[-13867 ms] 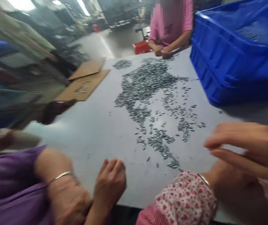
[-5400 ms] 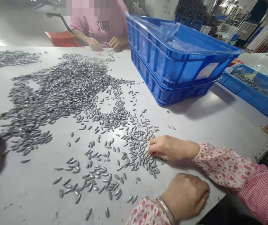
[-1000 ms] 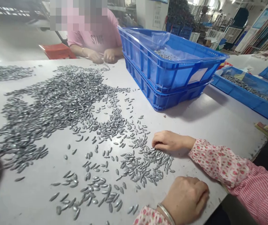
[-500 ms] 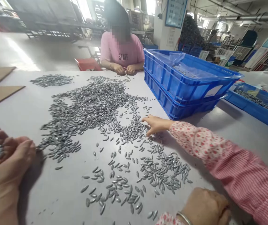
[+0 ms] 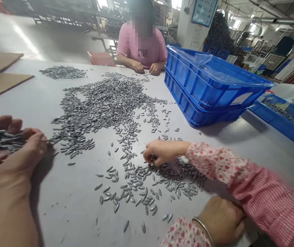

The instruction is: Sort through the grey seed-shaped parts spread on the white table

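- The grey pieces [image 5: 0,140] I'm following lie heaped in the right hand [image 5: 24,157], at the left edge of the frame.
- Its fingers [image 5: 4,122] curl up around the load like a bowl; I judge the step in hand to be holding a gathered handful.
- Any move from here calls, I'd say, for a level palm (a slight tilt could shed pieces onto the counter [image 5: 67,195]).
- The frame cuts off part of that cup; I can't pick out a left hand, so its fingers I cannot tell.
- A big heap [image 5: 105,99] spreads mid-frame; whether its left tip touches the thumb, I can't tell.
- Right of centre, a co-worker's hand [image 5: 164,151] bends over loose pieces, fingertips partly hidden.
- Toward upper right, the top blue crate [image 5: 185,73] mostly hides its contents.
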A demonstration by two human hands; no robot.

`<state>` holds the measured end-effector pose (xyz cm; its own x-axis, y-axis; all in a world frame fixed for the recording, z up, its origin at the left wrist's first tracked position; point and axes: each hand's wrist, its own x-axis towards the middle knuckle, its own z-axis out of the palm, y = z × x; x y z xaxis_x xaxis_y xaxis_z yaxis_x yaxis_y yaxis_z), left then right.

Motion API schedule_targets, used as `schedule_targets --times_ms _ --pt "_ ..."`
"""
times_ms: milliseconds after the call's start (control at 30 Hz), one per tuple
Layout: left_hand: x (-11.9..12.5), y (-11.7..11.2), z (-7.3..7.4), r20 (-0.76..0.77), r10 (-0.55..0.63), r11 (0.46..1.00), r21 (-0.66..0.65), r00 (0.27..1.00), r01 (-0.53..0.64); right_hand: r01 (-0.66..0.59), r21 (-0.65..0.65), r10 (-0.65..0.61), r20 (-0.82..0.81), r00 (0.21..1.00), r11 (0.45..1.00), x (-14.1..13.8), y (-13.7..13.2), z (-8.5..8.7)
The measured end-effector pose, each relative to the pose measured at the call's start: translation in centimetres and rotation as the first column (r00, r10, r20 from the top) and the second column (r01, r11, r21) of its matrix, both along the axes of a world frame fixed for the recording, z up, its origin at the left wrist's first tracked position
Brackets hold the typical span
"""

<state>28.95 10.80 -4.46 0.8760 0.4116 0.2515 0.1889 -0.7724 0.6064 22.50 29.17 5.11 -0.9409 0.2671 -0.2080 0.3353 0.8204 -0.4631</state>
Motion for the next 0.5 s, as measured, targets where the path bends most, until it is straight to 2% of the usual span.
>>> schedule_targets --times_ms 100,233,333,500 --pt "-0.1 0.0 0.3 0.002 -0.005 1.0 -0.03 1.0 0.005 0.151 -0.083 -0.164 -0.186 0.969 0.985 5.2 -0.2 1.8" --pt "-0.4 0.3 0.7 -0.004 -0.009 0.998 -0.061 1.0 0.009 0.263 -0.139 -0.291 -0.249 0.924 0.955 10.6 -1.5 2.8" --pt "-0.7 0.5 1.1 -0.03 -0.014 0.997 -0.08 0.999 0.011 0.326 -0.199 -0.371 -0.264 0.89 0.924 12.5 -3.1 2.4" --pt "-0.9 0.6 1.3 0.0 0.0 0.992 -0.126 1.0 0.0 0.366 -0.299 -0.464 -0.396 0.793 0.881 13.4 -4.3 1.2"
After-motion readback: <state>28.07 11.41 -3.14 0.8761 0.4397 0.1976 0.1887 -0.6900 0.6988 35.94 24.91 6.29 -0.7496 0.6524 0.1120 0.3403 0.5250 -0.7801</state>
